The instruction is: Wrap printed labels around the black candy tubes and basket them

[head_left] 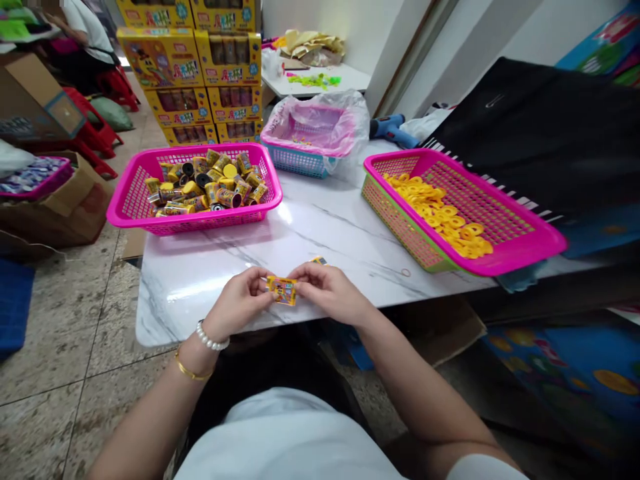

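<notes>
Near the table's front edge, my left hand (245, 298) and my right hand (327, 291) pinch a small yellow printed label (283, 291) between them, one at each side. Its colourful picture side faces up. Another yellow printed piece (319, 261) shows just behind my right fingers; whether it is held or lies on the table I cannot tell. Beyond my left hand is a pink basket (195, 223) of small yellow printed cups (215, 180) with black or yellow ends. To the right, a pink and green basket (520, 243) holds yellow plastic rings (440, 213).
Behind stand stacked yellow boxes (200, 67) and a plastic-lined basket (300, 160). A blue power tool (395, 130) lies by a black bag (540, 133). A thin ring (405, 273) lies on the marble-pattern table (320, 220). Another person (90, 33) sits far left near red stools (93, 120).
</notes>
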Demonstrator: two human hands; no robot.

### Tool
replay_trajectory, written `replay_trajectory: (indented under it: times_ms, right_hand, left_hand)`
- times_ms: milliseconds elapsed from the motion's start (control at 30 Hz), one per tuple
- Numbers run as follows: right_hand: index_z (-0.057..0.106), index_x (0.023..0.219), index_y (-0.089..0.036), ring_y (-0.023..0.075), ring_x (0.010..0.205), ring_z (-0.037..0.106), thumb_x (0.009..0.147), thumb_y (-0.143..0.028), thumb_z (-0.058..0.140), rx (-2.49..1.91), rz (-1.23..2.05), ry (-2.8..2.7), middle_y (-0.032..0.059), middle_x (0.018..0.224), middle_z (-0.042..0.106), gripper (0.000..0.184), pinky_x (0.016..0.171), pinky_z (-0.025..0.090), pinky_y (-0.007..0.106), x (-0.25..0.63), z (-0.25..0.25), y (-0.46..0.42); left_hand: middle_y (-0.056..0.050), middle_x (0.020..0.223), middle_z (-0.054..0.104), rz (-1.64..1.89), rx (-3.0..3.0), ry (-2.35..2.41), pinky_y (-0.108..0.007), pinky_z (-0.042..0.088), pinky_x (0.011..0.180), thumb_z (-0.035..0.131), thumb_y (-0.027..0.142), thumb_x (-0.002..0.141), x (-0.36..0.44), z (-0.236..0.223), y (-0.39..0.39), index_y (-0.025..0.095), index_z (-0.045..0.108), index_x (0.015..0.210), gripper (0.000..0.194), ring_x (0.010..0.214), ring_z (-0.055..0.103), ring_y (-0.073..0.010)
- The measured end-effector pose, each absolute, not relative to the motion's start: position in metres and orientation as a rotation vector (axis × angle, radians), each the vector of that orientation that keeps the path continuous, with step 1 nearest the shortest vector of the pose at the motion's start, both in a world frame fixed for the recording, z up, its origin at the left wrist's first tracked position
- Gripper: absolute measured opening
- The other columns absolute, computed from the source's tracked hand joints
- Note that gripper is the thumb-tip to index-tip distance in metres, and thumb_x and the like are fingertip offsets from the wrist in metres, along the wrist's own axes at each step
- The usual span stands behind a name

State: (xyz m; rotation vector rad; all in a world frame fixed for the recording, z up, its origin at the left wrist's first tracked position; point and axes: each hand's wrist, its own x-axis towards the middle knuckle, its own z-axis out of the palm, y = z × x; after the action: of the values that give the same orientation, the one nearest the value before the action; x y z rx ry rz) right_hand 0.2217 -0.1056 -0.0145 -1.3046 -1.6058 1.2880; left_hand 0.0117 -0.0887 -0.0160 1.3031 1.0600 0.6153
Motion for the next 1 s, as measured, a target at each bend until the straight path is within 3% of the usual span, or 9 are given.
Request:
replay_trajectory:
  times_ms: [233, 400, 533, 667, 833, 1000]
  right_hand:
    - [0.074, 0.091, -0.017, 0.0174, 0.083, 0.065, 0.078, -0.039, 0.07, -1.338, 1.238, -1.496, 0.0054, 0.092, 0.072, 0.026, 0.076, 0.051, 0.03, 0.247, -0.01, -0.107]
    - [0.07, 0.075, -0.017, 0.0132, 0.063, 0.058, 0.077, -0.037, 0.069, -1.375, 1.289, -1.499, 0.0002, 0.069, 0.067, 0.02, 0.06, 0.044, 0.025, 0.246, -0.015, -0.108]
    - [0.069, 0.073, -0.018, 0.0113, 0.055, 0.053, 0.069, -0.039, 0.075, -1.489, 1.086, -1.07, -0.0012, 0.062, 0.066, 0.023, 0.052, 0.038, 0.024, 0.263, -0.03, -0.113]
    - [0.069, 0.069, -0.018, 0.0113, 0.052, 0.053, 0.061, -0.044, 0.081, -1.422, 1.066, -0.693, -0.0001, 0.061, 0.068, 0.03, 0.052, 0.041, 0.024, 0.276, -0.041, -0.129]
    - [0.069, 0.067, -0.018, 0.0114, 0.055, 0.057, 0.059, -0.043, 0.085, -1.294, 1.035, -0.538, 0.0, 0.062, 0.069, 0.031, 0.055, 0.043, 0.024, 0.271, -0.043, -0.141]
    - [0.072, 0.071, -0.017, 0.014, 0.066, 0.063, 0.062, -0.039, 0.087, -1.082, 1.054, -0.431, 0.002, 0.071, 0.073, 0.029, 0.07, 0.049, 0.028, 0.261, -0.04, -0.145]
  left_hand:
    - [0.003, 0.067, 0.059, 0.409, 1.549, 0.904, -0.023, 0.037, 0.055, 0.066, 0.031, 0.071, 0.034, -0.008, -0.073, 0.016, 0.056, 0.11, 0.043, 0.06, 0.052, -0.0127]
    - [0.001, 0.072, 0.064, 0.336, 1.78, 0.86, -0.024, 0.041, 0.059, 0.065, 0.032, 0.076, 0.051, 0.004, -0.051, 0.017, 0.058, 0.108, 0.036, 0.064, 0.058, -0.0143]
    - [-0.008, 0.088, 0.07, 0.287, 2.119, 1.147, -0.032, 0.046, 0.073, 0.064, 0.033, 0.084, 0.072, 0.001, -0.031, 0.013, 0.064, 0.107, 0.031, 0.078, 0.063, -0.0204]
    - [-0.014, 0.096, 0.066, 0.23, 2.363, 1.272, -0.036, 0.045, 0.078, 0.066, 0.039, 0.084, 0.095, -0.012, -0.03, 0.013, 0.067, 0.094, 0.028, 0.089, 0.063, -0.0263]
    - [-0.007, 0.084, 0.063, 0.377, 2.345, 1.256, -0.031, 0.04, 0.068, 0.07, 0.034, 0.079, 0.107, -0.018, -0.043, 0.018, 0.055, 0.083, 0.023, 0.077, 0.058, -0.0218]
    - [0.003, 0.064, 0.057, 0.609, 1.773, 1.115, -0.027, 0.037, 0.059, 0.072, 0.04, 0.072, 0.117, -0.016, -0.062, 0.021, 0.048, 0.076, 0.031, 0.06, 0.052, -0.0155]
